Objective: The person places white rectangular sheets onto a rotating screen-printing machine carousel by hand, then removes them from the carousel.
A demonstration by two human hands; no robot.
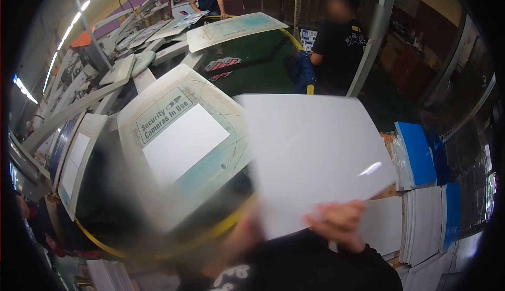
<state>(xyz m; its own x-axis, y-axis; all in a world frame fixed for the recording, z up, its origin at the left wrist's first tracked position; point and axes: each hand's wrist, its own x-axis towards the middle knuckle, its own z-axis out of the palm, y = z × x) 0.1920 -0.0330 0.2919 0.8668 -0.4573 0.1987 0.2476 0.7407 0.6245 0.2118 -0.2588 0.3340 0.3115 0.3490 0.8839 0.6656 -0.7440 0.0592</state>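
A blank white sheet (315, 149), stiff and slightly glossy, is held up before me. My right hand (339, 222) is closed on its lower right edge, with the fingers over the front. Beside the sheet's lower left edge is my left hand (243, 236), smeared by motion; whether it grips the sheet cannot be made out. Left of the held sheet is a pale flat board (226, 112) marked "Security Cameras In Use". A smaller white sheet (184, 141) lies on it, below the lettering.
Another pale board (236, 29) stands out farther back, and one more (84, 159) at left. Metal arms (79, 107) crowd the left. A yellow rail (215, 230) curves around. Stacked white sheets (423, 222) and blue sheets (415, 151) are at right. Two people are beyond the rail.
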